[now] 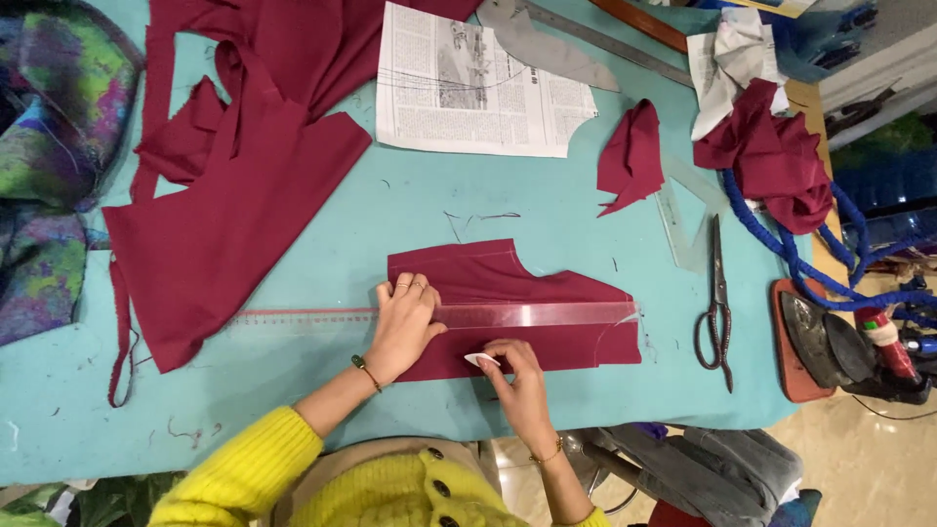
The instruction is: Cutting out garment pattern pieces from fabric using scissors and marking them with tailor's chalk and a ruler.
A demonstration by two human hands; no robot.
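Note:
A cut piece of dark red fabric (547,293) lies flat on the teal table (410,210). A long clear plastic ruler (547,314) runs across it from left to right. My left hand (402,327) presses flat on the ruler at the fabric's left edge. My right hand (515,376) pinches a small white tailor's chalk (481,360) with its tip on the fabric just below the ruler.
A large dark red cloth (234,205) covers the table's left. A newspaper pattern (468,83) lies at the back, with a red scrap (632,156) beside it. Scissors (717,303) sit to the right, then bunched red fabric (771,156), a blue cord (791,244) and an iron (839,346).

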